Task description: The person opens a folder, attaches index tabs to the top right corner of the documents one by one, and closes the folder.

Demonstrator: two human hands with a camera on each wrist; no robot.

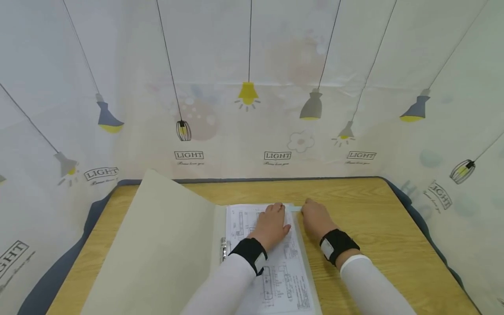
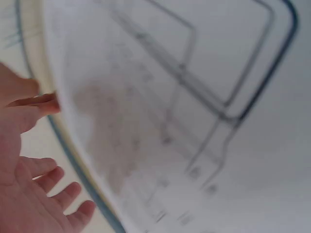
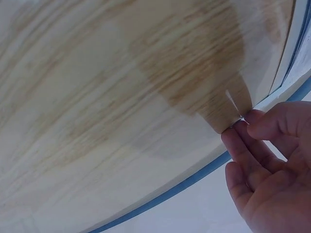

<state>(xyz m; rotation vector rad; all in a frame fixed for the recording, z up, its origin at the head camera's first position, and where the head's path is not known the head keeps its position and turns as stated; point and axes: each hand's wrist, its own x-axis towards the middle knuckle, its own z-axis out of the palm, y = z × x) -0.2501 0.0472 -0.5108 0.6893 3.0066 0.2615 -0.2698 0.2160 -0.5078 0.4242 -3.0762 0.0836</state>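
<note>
One left hand lay on printed sheets inside a spread folder; one right hand pinched a pale strip near their top right corner. Level tension probably served best.

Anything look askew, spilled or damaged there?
Nothing is visibly spilled or damaged. The only thing that stands out is a pale strip jutting past the right edge of the papers near their top; the right hand pinches its outer end, so it looks deliberate.
</note>
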